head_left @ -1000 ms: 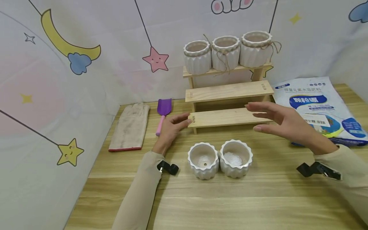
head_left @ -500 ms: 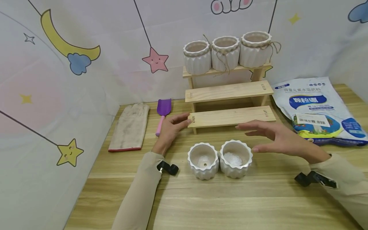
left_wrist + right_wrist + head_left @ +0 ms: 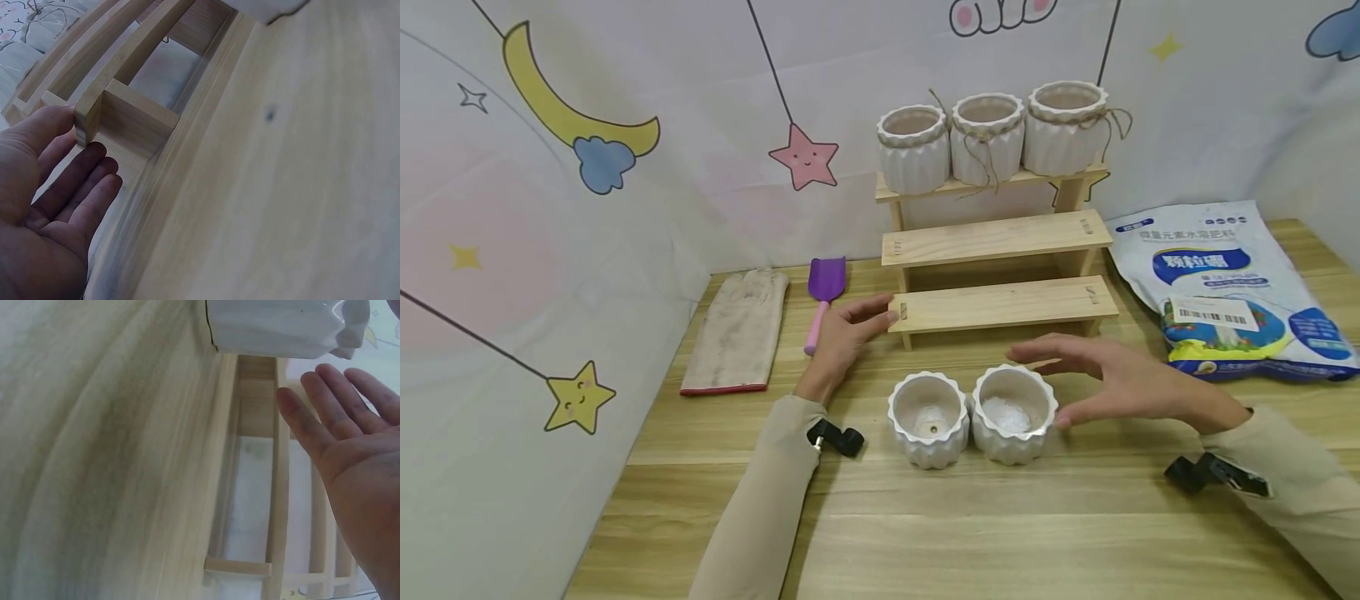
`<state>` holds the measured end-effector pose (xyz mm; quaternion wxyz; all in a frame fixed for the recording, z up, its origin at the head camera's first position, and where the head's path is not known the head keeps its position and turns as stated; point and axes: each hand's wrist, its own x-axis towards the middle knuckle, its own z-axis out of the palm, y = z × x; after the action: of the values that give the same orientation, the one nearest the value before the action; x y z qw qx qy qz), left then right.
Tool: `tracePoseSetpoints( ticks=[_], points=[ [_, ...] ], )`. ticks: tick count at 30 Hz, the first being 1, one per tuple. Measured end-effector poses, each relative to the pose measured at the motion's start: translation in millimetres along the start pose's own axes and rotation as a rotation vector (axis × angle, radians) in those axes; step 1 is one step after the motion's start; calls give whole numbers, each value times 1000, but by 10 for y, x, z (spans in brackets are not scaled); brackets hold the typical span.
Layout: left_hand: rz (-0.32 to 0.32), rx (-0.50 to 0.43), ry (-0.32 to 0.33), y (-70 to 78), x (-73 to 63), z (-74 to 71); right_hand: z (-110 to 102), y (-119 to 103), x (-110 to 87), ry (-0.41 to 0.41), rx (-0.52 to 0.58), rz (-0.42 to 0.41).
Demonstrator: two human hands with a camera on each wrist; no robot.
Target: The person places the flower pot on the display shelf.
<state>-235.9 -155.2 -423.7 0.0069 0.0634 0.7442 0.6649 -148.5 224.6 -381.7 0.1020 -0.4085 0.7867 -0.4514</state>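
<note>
with right hand (image 3: 1123, 383) spread beside right pot (image 3: 1013, 447) (and left hand (image 3: 846, 335) relaxed against wooden shelf (image 3: 1000, 307)), could knock left pot (image 3: 929, 452) by gripping off-centre.

All writing that I can find from my place stands on the white and blue bag (image 3: 1247, 279), in the head view. In the large blue oval (image 3: 1201, 263) I read three white Chinese characters, 颗粒硼. Above it runs a line of thin grey characters (image 3: 1186, 235), which I read as 微量元素水溶肥料. Below, a white sticker (image 3: 1214, 314) carries a barcode; its small print is too fine for me. The small blue label (image 3: 1133, 225) at the upper left and the blue shape (image 3: 1318, 329) at the lower right also bear white lettering, but I cannot make it out.
</note>
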Motion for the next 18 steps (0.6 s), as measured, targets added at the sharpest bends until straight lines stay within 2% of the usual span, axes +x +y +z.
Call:
tracePoseSetpoints(
  ticks=[7,18],
  points=[
    [-4,-1,-4,8,-9,-6,72,32,27,-8,23,-24],
    [0,-7,-6,15,-14,-4,133,15,23,-13,-4,15]
  ],
)
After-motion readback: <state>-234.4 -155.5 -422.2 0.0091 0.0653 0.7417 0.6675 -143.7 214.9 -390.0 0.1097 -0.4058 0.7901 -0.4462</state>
